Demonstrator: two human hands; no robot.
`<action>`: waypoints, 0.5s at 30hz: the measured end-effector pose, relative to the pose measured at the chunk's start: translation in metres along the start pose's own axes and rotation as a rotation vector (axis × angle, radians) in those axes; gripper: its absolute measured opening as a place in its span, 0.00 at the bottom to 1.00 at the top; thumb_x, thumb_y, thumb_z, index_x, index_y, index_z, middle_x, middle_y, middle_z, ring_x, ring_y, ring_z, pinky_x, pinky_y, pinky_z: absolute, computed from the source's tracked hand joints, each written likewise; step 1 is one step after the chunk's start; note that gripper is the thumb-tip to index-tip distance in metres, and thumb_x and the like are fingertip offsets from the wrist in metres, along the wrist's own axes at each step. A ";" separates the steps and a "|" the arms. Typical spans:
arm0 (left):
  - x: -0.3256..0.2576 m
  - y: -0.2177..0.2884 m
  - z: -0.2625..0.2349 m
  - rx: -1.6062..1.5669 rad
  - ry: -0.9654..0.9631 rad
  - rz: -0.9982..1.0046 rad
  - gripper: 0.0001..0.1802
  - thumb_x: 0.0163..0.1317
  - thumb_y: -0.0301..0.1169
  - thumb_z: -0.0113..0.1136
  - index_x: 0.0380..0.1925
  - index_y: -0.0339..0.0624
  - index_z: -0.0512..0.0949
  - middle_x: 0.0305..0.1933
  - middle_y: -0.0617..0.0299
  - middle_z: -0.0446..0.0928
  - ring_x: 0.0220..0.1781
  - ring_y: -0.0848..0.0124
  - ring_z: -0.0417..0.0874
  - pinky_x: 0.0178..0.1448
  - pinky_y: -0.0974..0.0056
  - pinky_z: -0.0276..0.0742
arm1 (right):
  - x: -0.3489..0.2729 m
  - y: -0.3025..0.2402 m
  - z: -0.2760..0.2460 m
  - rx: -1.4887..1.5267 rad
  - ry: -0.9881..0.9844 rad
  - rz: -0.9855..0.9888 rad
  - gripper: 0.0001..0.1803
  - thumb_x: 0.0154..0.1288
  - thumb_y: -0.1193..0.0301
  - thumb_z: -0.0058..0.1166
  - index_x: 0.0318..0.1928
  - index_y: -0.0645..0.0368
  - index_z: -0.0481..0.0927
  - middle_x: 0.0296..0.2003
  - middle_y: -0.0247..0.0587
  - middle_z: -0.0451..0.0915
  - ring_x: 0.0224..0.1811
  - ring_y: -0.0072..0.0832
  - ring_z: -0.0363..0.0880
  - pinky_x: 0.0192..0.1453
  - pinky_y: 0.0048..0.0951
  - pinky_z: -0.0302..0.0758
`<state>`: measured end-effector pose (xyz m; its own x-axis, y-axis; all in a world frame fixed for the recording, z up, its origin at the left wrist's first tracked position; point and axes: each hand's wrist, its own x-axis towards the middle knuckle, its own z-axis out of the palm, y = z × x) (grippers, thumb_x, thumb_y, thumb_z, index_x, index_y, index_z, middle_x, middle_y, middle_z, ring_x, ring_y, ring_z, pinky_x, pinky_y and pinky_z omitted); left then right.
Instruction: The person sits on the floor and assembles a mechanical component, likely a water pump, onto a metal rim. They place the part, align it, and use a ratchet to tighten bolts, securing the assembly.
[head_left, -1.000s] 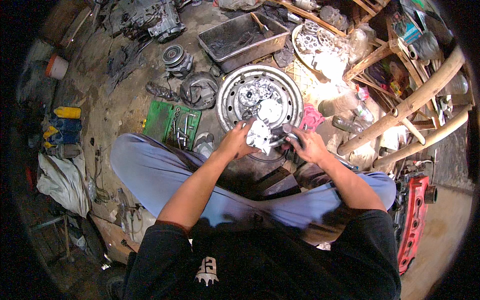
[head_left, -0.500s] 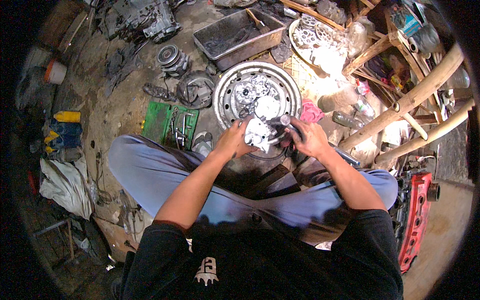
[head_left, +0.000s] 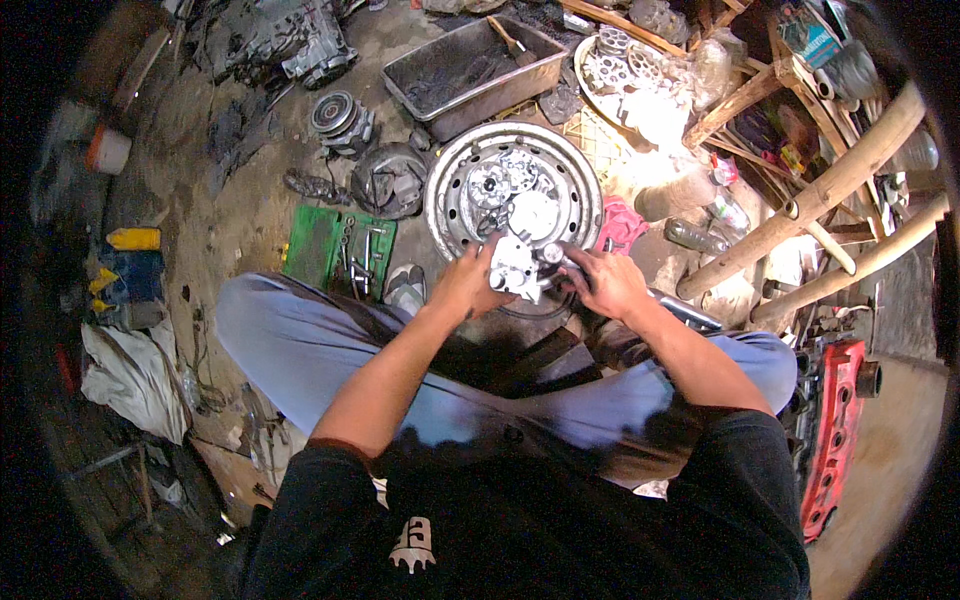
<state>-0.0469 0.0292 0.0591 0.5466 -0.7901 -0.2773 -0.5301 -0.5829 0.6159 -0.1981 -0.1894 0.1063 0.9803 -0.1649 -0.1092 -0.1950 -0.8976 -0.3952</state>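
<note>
While the left hand grips a small silvery metal housing over the near rim of the steel wheel, the right hand clasps a dark tool against it; fitting seems underway, needing steady alignment next.

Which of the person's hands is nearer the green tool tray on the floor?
Left. The left hand is just right of the green tool tray; the right hand is farther right, beyond the metal part.
</note>
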 end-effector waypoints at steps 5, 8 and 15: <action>0.001 -0.006 0.004 0.002 0.044 0.045 0.61 0.42 0.48 0.79 0.73 0.46 0.55 0.59 0.34 0.71 0.58 0.39 0.78 0.61 0.46 0.76 | 0.001 -0.007 -0.008 0.082 0.137 -0.017 0.25 0.69 0.55 0.53 0.65 0.39 0.72 0.34 0.53 0.85 0.29 0.52 0.84 0.31 0.52 0.80; 0.000 -0.003 0.002 0.038 -0.001 0.017 0.61 0.42 0.50 0.79 0.73 0.46 0.54 0.59 0.34 0.71 0.59 0.39 0.78 0.61 0.46 0.77 | -0.001 0.003 0.001 0.026 0.017 -0.024 0.24 0.69 0.56 0.53 0.65 0.40 0.73 0.35 0.52 0.85 0.30 0.52 0.84 0.32 0.51 0.80; 0.001 0.001 -0.001 0.064 0.007 0.011 0.61 0.42 0.50 0.79 0.73 0.45 0.55 0.59 0.35 0.72 0.58 0.40 0.78 0.60 0.46 0.77 | 0.001 0.011 0.007 0.037 0.142 -0.033 0.24 0.70 0.54 0.52 0.65 0.40 0.73 0.34 0.48 0.86 0.29 0.51 0.84 0.32 0.51 0.81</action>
<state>-0.0463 0.0285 0.0604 0.5452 -0.7953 -0.2652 -0.5763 -0.5853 0.5703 -0.1992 -0.1964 0.0952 0.9804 -0.1940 0.0340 -0.1608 -0.8881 -0.4305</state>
